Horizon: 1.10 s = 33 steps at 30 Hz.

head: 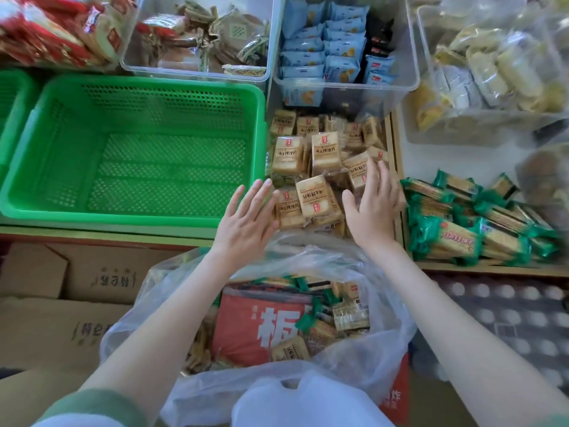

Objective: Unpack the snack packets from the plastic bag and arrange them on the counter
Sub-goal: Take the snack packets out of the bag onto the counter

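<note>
Left hand (246,211) and right hand (374,204), spread flat, are bracketing tan film-wrapped biscuit packets (311,195): probably light, slippery, crushable; scoop from sides

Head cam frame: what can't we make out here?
Head view:
- Lower contents of the translucent plastic bag, buried under the large red printed packet.
- Right hand fingertips, motion-blurred; contact with the tan snack packets unclear.
- Red-and-white wrapped packets, cut by top-left edge.
</note>
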### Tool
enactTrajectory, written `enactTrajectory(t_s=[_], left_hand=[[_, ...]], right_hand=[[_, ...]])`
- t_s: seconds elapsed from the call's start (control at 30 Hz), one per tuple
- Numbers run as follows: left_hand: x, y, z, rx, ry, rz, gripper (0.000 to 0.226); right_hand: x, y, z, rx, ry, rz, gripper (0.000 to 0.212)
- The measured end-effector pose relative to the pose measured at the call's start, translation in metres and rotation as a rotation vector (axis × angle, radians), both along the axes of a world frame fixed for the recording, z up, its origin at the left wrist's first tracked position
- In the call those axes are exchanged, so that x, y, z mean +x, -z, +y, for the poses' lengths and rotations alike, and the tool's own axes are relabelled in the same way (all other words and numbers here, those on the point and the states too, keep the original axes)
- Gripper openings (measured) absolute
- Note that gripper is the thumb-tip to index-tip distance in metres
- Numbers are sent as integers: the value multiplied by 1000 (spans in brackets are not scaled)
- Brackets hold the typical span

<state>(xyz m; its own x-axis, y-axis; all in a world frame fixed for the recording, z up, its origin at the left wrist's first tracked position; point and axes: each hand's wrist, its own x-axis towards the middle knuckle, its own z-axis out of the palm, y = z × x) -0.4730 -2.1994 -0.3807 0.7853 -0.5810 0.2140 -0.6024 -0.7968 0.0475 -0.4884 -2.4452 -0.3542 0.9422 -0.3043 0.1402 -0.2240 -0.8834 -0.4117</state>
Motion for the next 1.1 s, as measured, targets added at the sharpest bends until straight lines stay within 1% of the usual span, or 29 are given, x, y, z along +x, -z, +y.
enactTrajectory(t_s=[0.07,0.1,0.13,0.2,0.27,0.33,0.4,0.43,0.47,0.5,0.57,0.63,0.7,0.73,0.8,0.87,0.9,1.0,1.03,1.1], left_hand=[[-11,1,8,-76,68,-26,51],[-20,3,13,-105,83,-28,50],[-31,6,19,-119,88,-24,49],[-56,16,34,-95,85,4,51],[-80,28,50,-34,43,51,56],[-101,39,64,3,-30,99,60],[-117,45,74,18,-78,130,62],[-123,46,77,19,-86,133,63],[-128,47,78,17,-85,130,64],[-132,48,79,13,-80,127,68],[-136,49,76,14,-66,116,81],[-137,47,69,9,-46,100,84],[-137,43,58,-3,-33,96,82],[-136,40,52,-5,-30,93,81],[-133,34,36,-5,-18,79,77],[-127,26,15,-22,10,64,71],[-125,22,3,-37,28,58,68],[-116,11,-39,-63,92,37,69],[-114,8,-55,-64,113,28,71],[-109,1,-90,-72,143,9,75]], right_hand=[[-31,-4,22,41,-156,-143,59],[-49,-3,34,53,-266,-155,58],[-67,2,47,61,-381,-124,59],[-100,17,68,43,-598,-5,59],[-127,39,85,-70,-731,157,59],[-143,55,92,-211,-758,379,63],[-157,66,90,-298,-660,603,58],[-163,69,88,-354,-627,679,54],[-169,70,86,-399,-620,720,50],[-173,72,84,-444,-608,720,47],[-176,68,84,-512,-634,739,45],[-173,62,84,-449,-699,707,47],[-169,56,81,-364,-676,663,49],[-168,50,79,-306,-661,631,51],[-168,38,68,-113,-605,544,48],[-165,21,53,103,-499,399,41],[-162,10,44,177,-450,315,40],[-153,-21,3,296,-348,54,37],[-151,-31,-13,344,-301,-16,36],[-148,-46,-51,379,-212,-128,38]])
